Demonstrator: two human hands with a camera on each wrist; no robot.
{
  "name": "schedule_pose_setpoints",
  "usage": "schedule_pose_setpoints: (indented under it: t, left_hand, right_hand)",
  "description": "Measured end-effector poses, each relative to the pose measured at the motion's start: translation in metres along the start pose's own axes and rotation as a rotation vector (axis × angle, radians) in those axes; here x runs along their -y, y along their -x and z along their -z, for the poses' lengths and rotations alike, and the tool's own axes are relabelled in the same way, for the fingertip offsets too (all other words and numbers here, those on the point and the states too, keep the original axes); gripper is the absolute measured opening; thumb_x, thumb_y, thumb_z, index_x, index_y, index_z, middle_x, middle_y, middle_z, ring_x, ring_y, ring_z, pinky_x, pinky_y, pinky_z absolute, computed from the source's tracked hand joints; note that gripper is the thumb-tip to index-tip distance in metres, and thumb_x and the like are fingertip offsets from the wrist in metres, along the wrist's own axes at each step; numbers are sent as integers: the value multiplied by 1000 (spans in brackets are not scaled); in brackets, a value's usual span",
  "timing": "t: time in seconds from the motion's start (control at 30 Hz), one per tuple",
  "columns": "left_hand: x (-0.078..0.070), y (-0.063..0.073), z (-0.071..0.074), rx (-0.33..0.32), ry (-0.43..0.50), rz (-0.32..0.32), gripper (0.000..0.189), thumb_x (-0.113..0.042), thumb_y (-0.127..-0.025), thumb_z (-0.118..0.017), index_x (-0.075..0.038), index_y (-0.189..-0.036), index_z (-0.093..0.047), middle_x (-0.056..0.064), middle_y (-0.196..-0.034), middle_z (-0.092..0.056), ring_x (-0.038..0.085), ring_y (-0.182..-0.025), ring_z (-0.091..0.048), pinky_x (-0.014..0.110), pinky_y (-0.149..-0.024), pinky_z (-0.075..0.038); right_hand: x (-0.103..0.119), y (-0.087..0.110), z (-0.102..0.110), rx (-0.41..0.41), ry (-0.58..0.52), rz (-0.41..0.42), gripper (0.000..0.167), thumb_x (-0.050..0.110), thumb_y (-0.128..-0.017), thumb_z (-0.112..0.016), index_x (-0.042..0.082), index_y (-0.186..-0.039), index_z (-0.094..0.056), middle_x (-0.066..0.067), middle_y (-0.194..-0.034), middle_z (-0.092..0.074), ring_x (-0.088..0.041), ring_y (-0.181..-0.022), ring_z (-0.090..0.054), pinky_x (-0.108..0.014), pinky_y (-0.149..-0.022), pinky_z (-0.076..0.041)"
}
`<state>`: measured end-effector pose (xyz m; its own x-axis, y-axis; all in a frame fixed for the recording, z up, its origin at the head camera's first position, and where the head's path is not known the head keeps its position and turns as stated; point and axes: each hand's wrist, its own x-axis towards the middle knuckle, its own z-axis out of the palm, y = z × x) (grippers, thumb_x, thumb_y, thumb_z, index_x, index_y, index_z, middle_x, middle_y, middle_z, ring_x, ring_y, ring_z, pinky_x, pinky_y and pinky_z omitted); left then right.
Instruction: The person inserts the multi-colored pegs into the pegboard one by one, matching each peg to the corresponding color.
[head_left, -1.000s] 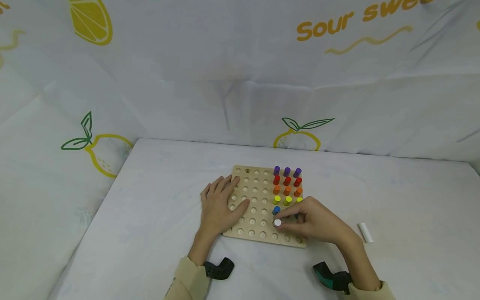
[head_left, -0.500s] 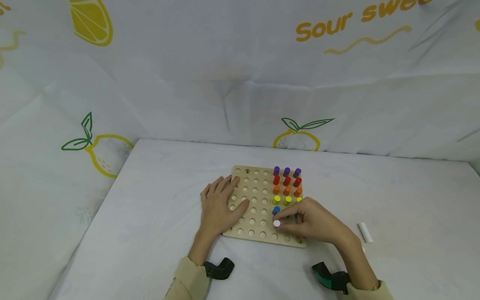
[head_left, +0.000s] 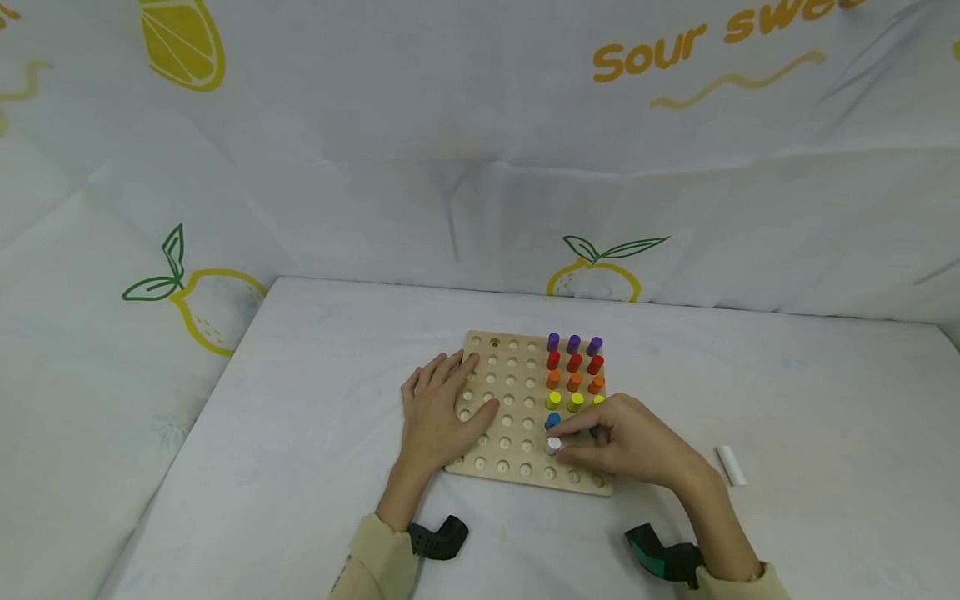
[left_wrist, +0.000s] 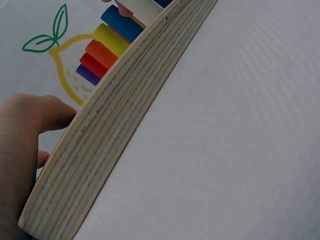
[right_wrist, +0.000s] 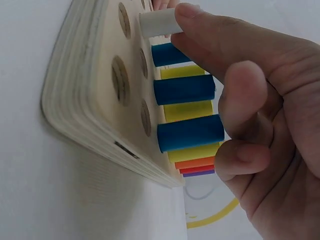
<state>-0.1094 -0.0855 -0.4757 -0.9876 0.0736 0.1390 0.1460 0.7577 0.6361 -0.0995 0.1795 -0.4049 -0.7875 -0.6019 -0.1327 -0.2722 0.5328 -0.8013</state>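
A wooden peg board (head_left: 517, 433) with rows of round holes lies on the white-covered table. My right hand (head_left: 637, 442) pinches a white peg (head_left: 553, 445) between thumb and forefinger. In the right wrist view the white peg (right_wrist: 159, 23) stands out from the board face with its lower end at a hole, beside a row of blue pegs (right_wrist: 190, 134). How deep it sits cannot be seen. My left hand (head_left: 438, 417) rests on the board's left side, fingers and thumb spread. The left wrist view shows part of that hand (left_wrist: 25, 135) at the board's edge.
Purple (head_left: 573, 343), red (head_left: 574, 362), orange (head_left: 574, 382) and yellow pegs (head_left: 575, 402) stand in rows on the board's right side. A loose white peg (head_left: 731, 465) lies on the table to the right of the board. A white cloth printed with lemons hangs behind.
The pinched white peg shifts only very slightly at the same spot on the board. Both hands and the board keep nearly the same places.
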Motion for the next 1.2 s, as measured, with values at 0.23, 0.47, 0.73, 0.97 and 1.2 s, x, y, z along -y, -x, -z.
schedule_pose_setpoints:
  t: [0.23,0.47,0.73,0.97,1.2]
  left_hand:
    - [-1,0,1,5,-6,5,71,-53,-86,-64,-22,-149,-55,6,-157,-50,31,-151,-35,60,-122,-15]
    - [1,-1,0,4,-3,4,71,-53,-86,-65,-21,-149,-55,5,-157,-50,31,-151,-34,60,-122,-15]
    - [2,-1,-1,-4,-4,0,70,-53,-86,-65,-22,-148,-56,5,-157,-51,30,-151,-35,60,-122,-15]
    - [2,0,-2,-19,0,-4,70,-52,-85,-65,-22,-148,-57,5,-156,-52,30,-151,-35,59,-122,-16]
    - [2,-1,-2,-15,9,-1,70,-51,-86,-65,-22,-148,-56,5,-156,-52,30,-151,-35,59,-123,-15]
  right_hand:
    - [-1,6,8,-26,-16,43,21,24,-85,-83,17,-105,-82,8,-59,-62,4,-44,-32,-19,-40,-32]
    - [-3,20,17,-62,-48,24,25,25,-85,-83,14,-108,-82,2,-62,-68,2,-42,-38,-22,-38,-34]
    - [-19,49,25,-122,-21,14,21,21,-86,-82,14,-107,-81,7,-50,-52,6,-45,-37,-21,-38,-34]
    - [-40,71,24,-167,-18,7,21,13,-87,-80,13,-107,-80,10,-79,-68,3,-48,-39,-21,-41,-37]
    - [-58,88,23,-197,2,3,23,8,-86,-80,11,-108,-81,10,-97,-78,1,-49,-50,-21,-44,-45]
